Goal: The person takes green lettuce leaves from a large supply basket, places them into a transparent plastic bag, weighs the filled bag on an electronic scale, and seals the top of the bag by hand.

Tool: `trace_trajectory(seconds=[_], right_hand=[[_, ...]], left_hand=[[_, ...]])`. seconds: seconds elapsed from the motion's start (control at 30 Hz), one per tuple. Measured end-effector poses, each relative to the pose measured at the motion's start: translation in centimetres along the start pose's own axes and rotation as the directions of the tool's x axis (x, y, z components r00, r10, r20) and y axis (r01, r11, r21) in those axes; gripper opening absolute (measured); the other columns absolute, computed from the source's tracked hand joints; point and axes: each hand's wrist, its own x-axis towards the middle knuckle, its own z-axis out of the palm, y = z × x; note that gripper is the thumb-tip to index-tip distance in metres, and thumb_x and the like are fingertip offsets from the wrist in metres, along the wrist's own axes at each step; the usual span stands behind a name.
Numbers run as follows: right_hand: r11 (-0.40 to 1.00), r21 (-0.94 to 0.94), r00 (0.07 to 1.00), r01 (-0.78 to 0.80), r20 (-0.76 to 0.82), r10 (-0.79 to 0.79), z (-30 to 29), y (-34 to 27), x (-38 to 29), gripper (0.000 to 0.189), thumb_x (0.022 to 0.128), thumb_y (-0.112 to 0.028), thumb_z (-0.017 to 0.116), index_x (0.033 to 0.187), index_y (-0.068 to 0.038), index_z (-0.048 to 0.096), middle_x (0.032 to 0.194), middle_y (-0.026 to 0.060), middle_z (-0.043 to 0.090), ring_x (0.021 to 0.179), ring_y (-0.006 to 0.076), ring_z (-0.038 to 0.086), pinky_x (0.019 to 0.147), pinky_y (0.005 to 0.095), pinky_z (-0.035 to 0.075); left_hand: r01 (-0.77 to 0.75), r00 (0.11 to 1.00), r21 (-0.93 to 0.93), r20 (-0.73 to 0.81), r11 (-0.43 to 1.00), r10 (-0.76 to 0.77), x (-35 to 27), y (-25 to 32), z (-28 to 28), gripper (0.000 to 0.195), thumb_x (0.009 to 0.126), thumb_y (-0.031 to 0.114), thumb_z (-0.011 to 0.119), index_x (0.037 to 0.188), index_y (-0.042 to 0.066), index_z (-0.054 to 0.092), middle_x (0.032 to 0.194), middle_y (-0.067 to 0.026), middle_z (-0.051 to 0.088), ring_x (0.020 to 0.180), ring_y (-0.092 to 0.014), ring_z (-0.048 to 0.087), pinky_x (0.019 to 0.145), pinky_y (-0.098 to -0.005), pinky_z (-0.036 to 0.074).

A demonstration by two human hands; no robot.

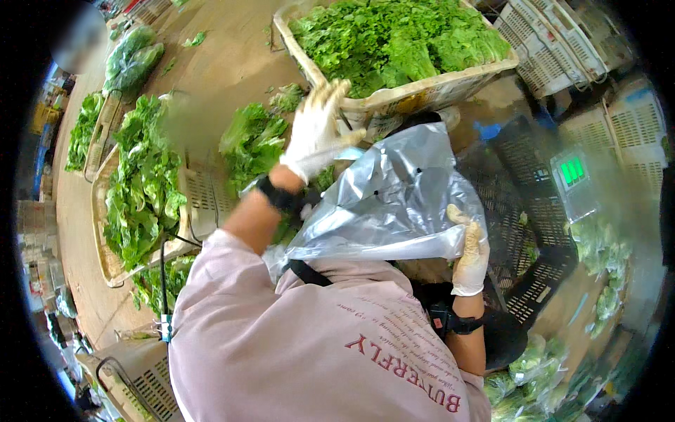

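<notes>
A clear plastic bag with small dark holes lies spread out in front of my chest. My right hand, in a pale glove with soiled fingertips, pinches the bag's right edge between thumb and fingers. My left hand, also gloved and slightly blurred, is raised with its thumb apart from the fingers. Its fingertips are by the near left corner of a white plastic crate heaped with green leaf lettuce; contact with the rim is unclear. Loose lettuce shows left of that hand, partly behind my forearm.
On the left stands another crate of lettuce. A black slotted crate is at my right, near a scale with a lit green display. Bagged greens lie at lower right. White crates stand at upper right.
</notes>
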Motion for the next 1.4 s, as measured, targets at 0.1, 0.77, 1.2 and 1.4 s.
trace_trajectory(seconds=[0.1,0.77,1.2,1.4], right_hand=[[0.992,0.037,0.993,-0.120,0.004,0.120,-0.2,-0.1,-0.5,0.041,0.093,-0.035,0.048,0.109,0.002,0.059,0.110,0.0097,0.061,0.082,0.0088,0.056,0.074,0.0214,0.044],[0.993,0.024,0.962,-0.112,-0.246,0.115,-4.6,-1.8,-1.7,0.013,0.090,-0.008,0.053,0.093,0.000,0.062,0.088,0.0038,0.063,0.075,0.0076,0.054,0.070,0.0215,0.044],[0.983,-0.185,0.995,0.008,-0.100,-0.026,-3.7,-4.3,3.8,0.009,0.089,-0.009,0.054,0.085,-0.002,0.057,0.086,0.0059,0.064,0.072,0.0084,0.052,0.069,0.0215,0.041],[0.986,-0.095,0.773,0.135,-0.612,-0.165,-12.7,-9.5,5.7,0.019,0.092,-0.021,0.051,0.093,-0.004,0.059,0.085,0.0017,0.060,0.076,0.0100,0.053,0.070,0.0238,0.044]], left_hand=[[-0.097,0.837,0.421,0.525,0.902,-0.155,6.2,-4.1,0.7,0.057,0.063,0.053,0.065,0.104,0.012,0.062,0.112,-0.0092,0.058,0.114,-0.026,0.048,0.095,-0.0499,0.031],[-0.200,0.883,0.184,0.460,0.962,0.096,0.1,-2.6,3.4,0.020,0.066,0.026,0.061,0.060,0.006,0.057,0.065,-0.0130,0.056,0.071,-0.032,0.056,0.070,-0.0422,0.044],[0.662,0.400,-0.060,0.871,0.747,-0.285,-20.1,-0.7,-4.6,0.068,0.091,0.041,0.040,0.141,0.003,0.017,0.141,-0.0231,0.028,0.131,-0.035,0.026,0.108,-0.0349,0.019],[0.842,-0.103,0.283,0.921,0.460,-0.377,-18.8,1.0,-5.3,0.058,0.093,0.042,0.037,0.134,0.001,0.035,0.136,-0.0216,0.038,0.127,-0.034,0.035,0.105,-0.0339,0.027]])
